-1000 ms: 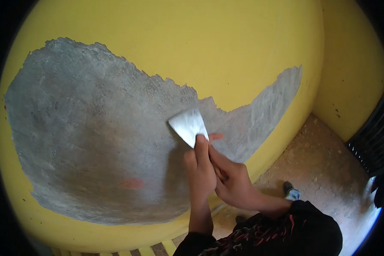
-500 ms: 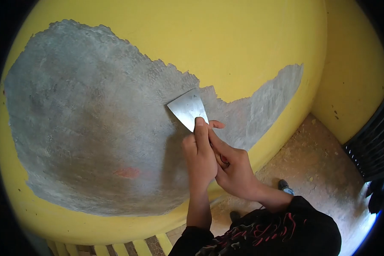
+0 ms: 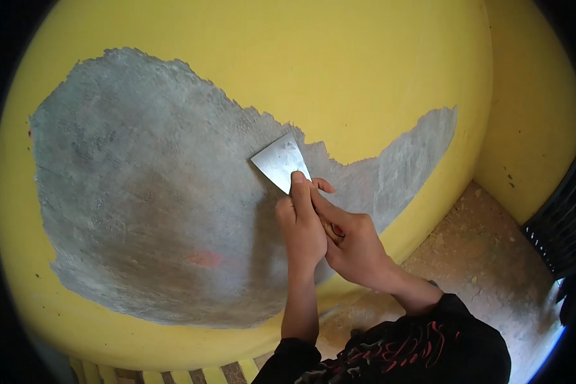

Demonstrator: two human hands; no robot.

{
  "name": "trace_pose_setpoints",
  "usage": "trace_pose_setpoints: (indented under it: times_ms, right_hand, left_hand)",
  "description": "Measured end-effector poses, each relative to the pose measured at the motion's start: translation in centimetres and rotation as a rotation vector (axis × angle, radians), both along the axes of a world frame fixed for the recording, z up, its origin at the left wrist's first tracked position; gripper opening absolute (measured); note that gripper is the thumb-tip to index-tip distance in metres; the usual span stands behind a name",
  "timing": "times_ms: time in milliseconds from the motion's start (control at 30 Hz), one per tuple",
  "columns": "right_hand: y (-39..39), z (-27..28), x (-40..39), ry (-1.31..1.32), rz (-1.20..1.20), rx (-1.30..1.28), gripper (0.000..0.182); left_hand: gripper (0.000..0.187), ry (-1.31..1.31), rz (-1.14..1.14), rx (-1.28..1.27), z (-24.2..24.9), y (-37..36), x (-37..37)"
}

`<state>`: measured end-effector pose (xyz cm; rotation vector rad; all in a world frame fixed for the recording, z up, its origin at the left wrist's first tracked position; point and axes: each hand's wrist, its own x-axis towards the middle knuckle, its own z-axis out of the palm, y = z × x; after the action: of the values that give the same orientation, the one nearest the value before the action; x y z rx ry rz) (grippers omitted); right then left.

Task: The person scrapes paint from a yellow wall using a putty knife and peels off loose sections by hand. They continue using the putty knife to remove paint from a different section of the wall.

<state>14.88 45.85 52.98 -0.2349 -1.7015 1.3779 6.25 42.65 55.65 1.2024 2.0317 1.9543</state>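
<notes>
A wide metal scraper (image 3: 280,161) lies with its blade against the grey bare patch (image 3: 153,166) of the yellow wall (image 3: 339,70), a little below the patch's ragged upper edge. My left hand (image 3: 302,230) is closed around the scraper, its thumb stretched up onto the base of the blade. Pressed close beside it, my right hand (image 3: 352,246) also grips the scraper's handle, which is mostly hidden by both hands. One finger of the right hand sticks out near the blade.
A dusty floor (image 3: 486,249) with small crumbs lies at the lower right. Beyond it are another yellow wall (image 3: 525,96) and a dark slatted object (image 3: 560,224). Yellow stripes (image 3: 179,376) run along the bottom edge.
The wall patch has shifted right and slightly down in the view, while both hands and the scraper keep nearly the same place in the picture. The grip looks unchanged.
</notes>
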Motion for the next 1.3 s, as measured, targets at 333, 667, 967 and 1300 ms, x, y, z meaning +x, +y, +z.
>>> trace_pose_setpoints:
  times_ms: [333, 667, 967, 1300]
  right_hand:
    - [1.4, 0.4, -0.3, 0.073, -0.054, 0.131, 0.063]
    - [0.8, 0.5, 0.5, 0.048, -0.073, 0.158, 0.062]
    - [1.4, 0.4, 0.8, -0.037, -0.088, 0.197, 0.064]
    - [2.0, 0.2, -0.3, 0.05, -0.097, 0.211, 0.065]
  left_hand:
    - [0.06, -0.038, -0.048, 0.005, 1.6, 0.9, 0.3]
    - [0.059, -0.086, -0.068, 0.018, 1.0, 0.4, 0.4]
    - [0.061, -0.05, -0.053, 0.017, 0.8, 1.0, 0.4]
    - [0.061, -0.11, -0.054, 0.068, 1.4, 1.4, 0.6]
